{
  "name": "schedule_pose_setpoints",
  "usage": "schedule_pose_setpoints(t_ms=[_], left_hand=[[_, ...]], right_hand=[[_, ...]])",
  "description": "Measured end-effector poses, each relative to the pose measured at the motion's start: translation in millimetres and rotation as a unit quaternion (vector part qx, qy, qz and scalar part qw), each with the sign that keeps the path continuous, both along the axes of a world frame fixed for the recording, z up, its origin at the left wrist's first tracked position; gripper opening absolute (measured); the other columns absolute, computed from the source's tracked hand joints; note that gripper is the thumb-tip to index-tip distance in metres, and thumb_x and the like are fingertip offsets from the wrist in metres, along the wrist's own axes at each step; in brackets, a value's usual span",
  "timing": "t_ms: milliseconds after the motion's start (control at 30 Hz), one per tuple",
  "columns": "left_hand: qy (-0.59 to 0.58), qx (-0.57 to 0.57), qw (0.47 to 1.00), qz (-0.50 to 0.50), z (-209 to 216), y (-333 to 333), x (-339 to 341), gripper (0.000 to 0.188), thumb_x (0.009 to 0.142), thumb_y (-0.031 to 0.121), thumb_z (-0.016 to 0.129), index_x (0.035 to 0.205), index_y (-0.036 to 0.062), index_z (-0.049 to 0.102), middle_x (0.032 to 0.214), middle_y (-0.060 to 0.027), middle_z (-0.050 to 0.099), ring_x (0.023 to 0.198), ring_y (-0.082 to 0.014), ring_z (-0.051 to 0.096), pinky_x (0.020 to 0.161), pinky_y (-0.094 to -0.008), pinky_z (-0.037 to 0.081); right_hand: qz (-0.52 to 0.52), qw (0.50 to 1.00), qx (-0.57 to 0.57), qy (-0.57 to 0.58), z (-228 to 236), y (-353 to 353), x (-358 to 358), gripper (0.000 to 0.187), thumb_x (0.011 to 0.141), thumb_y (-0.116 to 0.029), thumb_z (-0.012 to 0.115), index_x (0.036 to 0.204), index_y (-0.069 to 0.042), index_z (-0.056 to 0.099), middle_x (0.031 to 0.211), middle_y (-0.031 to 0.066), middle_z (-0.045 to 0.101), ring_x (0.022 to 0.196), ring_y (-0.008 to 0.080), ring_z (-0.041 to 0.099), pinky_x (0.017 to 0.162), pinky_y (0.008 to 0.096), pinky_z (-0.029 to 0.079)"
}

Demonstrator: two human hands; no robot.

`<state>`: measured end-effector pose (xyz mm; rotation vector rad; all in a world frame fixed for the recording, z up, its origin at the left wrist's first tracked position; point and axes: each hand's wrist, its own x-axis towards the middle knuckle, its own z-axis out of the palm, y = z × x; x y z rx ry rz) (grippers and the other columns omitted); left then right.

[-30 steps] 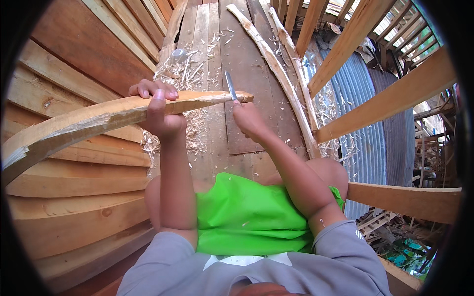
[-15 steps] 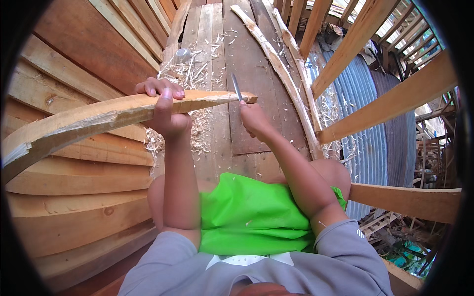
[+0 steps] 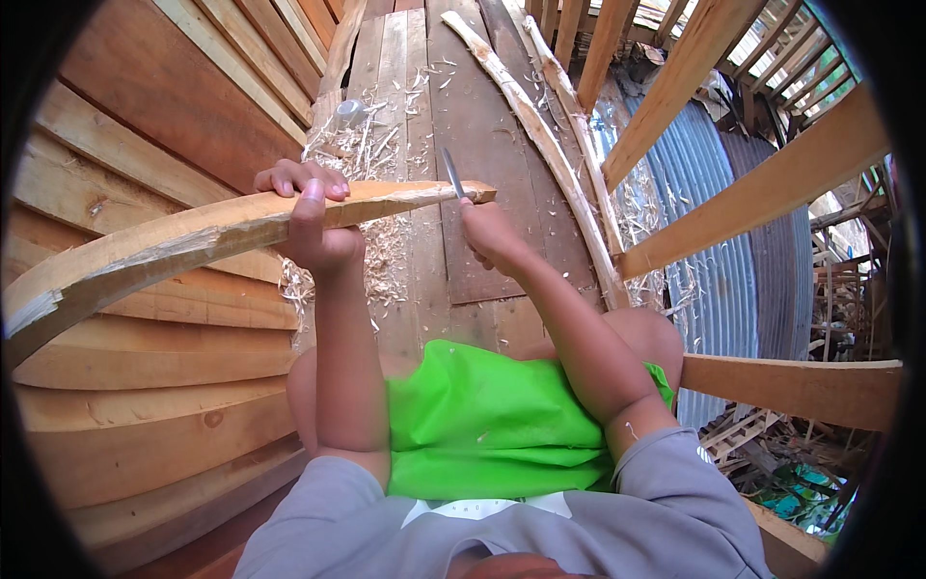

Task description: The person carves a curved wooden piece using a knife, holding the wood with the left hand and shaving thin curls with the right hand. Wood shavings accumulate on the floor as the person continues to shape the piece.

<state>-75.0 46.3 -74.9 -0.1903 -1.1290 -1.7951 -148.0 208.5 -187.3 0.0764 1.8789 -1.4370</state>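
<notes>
A long, curved piece of wood (image 3: 164,234) runs from the left rim to a tapered, pale-cut end in front of me. My left hand (image 3: 313,217) is closed around it, thumb on the near side and fingers over the top. Close to the tapered end, my right hand (image 3: 490,234) is closed on a knife, its handle hidden in the fist. The knife's blade (image 3: 453,174) points up and slightly left, lying against the wood near its tip. A green cloth (image 3: 497,415) covers my lap.
Wood shavings (image 3: 381,256) litter the plank floor (image 3: 424,289), with a clear cup (image 3: 350,113) among them. Two peeled poles (image 3: 545,130) lie to the right. A plank wall (image 3: 154,333) closes the left; wooden rails (image 3: 762,198) and corrugated metal sheets (image 3: 719,289) are on the right.
The view has shifted slightly, moving both hands and the wood a little left in the picture. The knife stays at nearly the same spot by the tapered end; both grips are unchanged.
</notes>
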Motion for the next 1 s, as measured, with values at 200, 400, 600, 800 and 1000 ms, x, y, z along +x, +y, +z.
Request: schedule_pose_setpoints(t_ms=[200,400,600,800,1000], left_hand=[[0.002,0.006,1.0,-0.011,-3.6,0.9,-0.9,0.023,0.074,0.007,0.057,0.087,0.0139,0.039,0.072,-0.0005,0.042,0.061,-0.0125,0.047,0.06,-0.0287,0.043],[0.026,0.027,0.999,-0.022,-3.7,-3.4,0.8,0.027,0.072,0.001,0.056,0.091,0.0107,0.039,0.071,-0.0026,0.042,0.059,-0.0127,0.048,0.058,-0.0291,0.047],[0.008,0.005,1.0,-0.013,-4.7,-4.4,2.8,0.024,0.073,0.006,0.056,0.088,0.0136,0.039,0.072,-0.0011,0.041,0.06,-0.0133,0.047,0.06,-0.0284,0.044],[0.018,0.021,0.999,-0.024,-1.7,1.7,-1.0,0.027,0.073,0.003,0.057,0.09,0.0124,0.039,0.073,-0.0024,0.043,0.06,-0.013,0.047,0.059,-0.0286,0.046],[0.024,-0.016,0.996,-0.089,-6.0,-10.1,3.2,0.025,0.072,0.006,0.056,0.088,0.0131,0.039,0.074,-0.0019,0.04,0.064,-0.0139,0.048,0.064,-0.0296,0.043]], right_hand=[[-0.025,0.998,0.049,0.003,4.8,-1.5,-3.1,0.045,0.102,-0.039,0.037,0.083,-0.001,0.05,0.062,0.0042,0.047,0.046,0.0165,0.044,0.043,0.0374,0.039],[0.033,0.982,0.098,0.16,1.9,-5.9,3.2,0.05,0.102,-0.038,0.037,0.086,0.006,0.055,0.07,0.0125,0.059,0.054,0.0237,0.058,0.048,0.0399,0.046],[0.05,0.993,0.018,0.107,22.6,-11.3,7.6,0.048,0.101,-0.039,0.039,0.084,0.003,0.056,0.074,0.015,0.061,0.063,0.0258,0.061,0.054,0.0423,0.049],[0.02,0.992,0.082,0.088,1.6,3.2,-5.1,0.05,0.101,-0.038,0.038,0.093,0.006,0.06,0.077,0.0154,0.063,0.065,0.0271,0.062,0.056,0.0421,0.049],[0.085,0.985,0.088,0.122,51.3,-0.8,16.0,0.051,0.102,-0.037,0.037,0.099,0.006,0.064,0.076,0.0147,0.062,0.065,0.026,0.063,0.058,0.0425,0.05]])
